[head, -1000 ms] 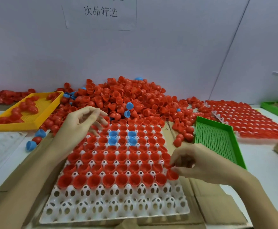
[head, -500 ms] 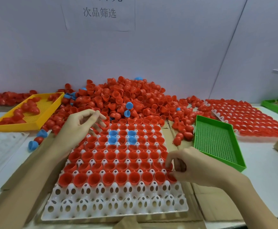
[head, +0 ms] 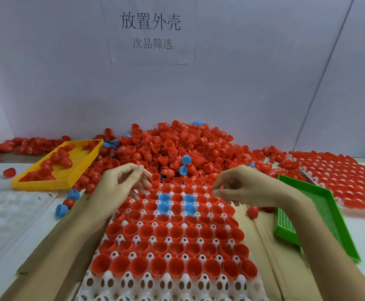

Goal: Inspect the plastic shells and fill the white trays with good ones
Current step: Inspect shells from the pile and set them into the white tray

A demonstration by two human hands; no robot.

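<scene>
The white tray (head: 133,285) lies in the middle on flattened cardboard (head: 270,253), its near edge cut off by the bottom of the view and its last rows of cups unfilled. The rest of its cups hold red shells (head: 177,248), open side up, with four blue shells (head: 188,199) near the far end. Both hands hover over that far end, just short of the big heap of loose shells (head: 177,146) banked against the wall. The left hand (head: 120,187) has its fingers loosely curled and apart, gripping nothing that shows. The right hand (head: 242,185) has its fingertips drawn together; whether they pinch a shell I cannot tell. A yellow tray (head: 47,183) at the left holds a few red shells; a green tray (head: 320,213) at the right hems in the right forearm. Beyond it a filled tray (head: 340,174) of dome-up shells runs out of view. The left forearm hides the white tray's left edge.
</scene>
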